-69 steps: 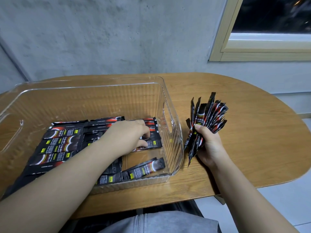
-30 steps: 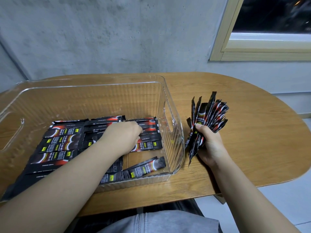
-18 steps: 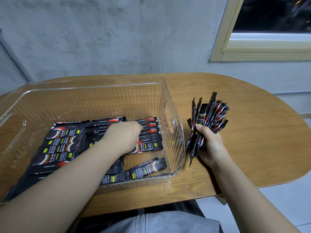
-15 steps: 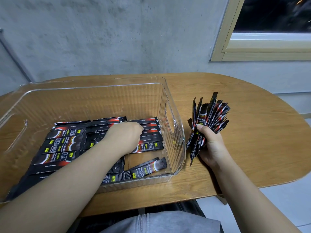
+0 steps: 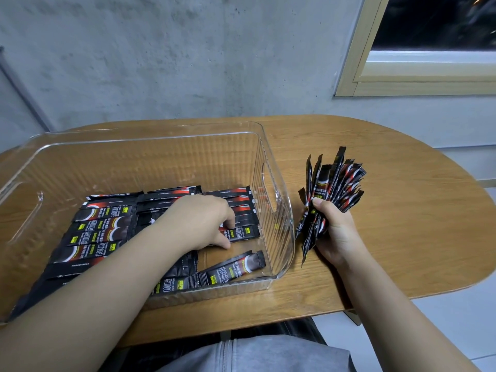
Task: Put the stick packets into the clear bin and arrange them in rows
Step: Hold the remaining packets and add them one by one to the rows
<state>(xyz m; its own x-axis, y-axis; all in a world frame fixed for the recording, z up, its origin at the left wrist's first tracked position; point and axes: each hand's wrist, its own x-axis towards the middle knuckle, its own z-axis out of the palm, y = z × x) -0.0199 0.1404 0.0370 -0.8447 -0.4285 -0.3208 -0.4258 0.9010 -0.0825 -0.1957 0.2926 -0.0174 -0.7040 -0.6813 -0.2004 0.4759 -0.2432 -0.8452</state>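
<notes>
A wooden surface (image 5: 402, 237) fills the middle of the frame, and a clear bin (image 5: 279, 210) is set on its left part. Inside, stick packets (image 5: 99, 226) are laid flat in rows, long axes running left to right; one loose packet (image 5: 236, 267) at the lower right is angled. Several are hidden under the left hand (image 5: 198, 224), whose curled fingers press a packet. At right, a bundle (image 5: 332, 183) is gripped upright, fanned, by the right hand (image 5: 335, 232).
</notes>
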